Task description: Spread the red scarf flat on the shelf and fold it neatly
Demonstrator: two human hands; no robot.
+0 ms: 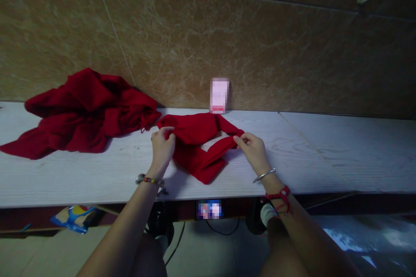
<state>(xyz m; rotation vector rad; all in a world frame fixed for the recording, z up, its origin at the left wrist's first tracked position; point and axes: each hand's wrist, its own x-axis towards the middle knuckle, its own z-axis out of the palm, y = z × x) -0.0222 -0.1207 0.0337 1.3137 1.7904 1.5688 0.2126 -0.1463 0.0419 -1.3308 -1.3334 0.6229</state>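
Head view: left hand (162, 146) and right hand (254, 149) pinch red cloth (195, 129), which could twist if tugged unevenly.

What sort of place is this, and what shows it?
Probably an indoor work area, exact kind unclear: a long white table stands against a marbled wall, with red cloth being handled on top.

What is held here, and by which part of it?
The smaller red cloth: left grip at its left edge, right grip at its narrow right end.

Pink rectangle (219, 94), screen (209, 209); both blurred
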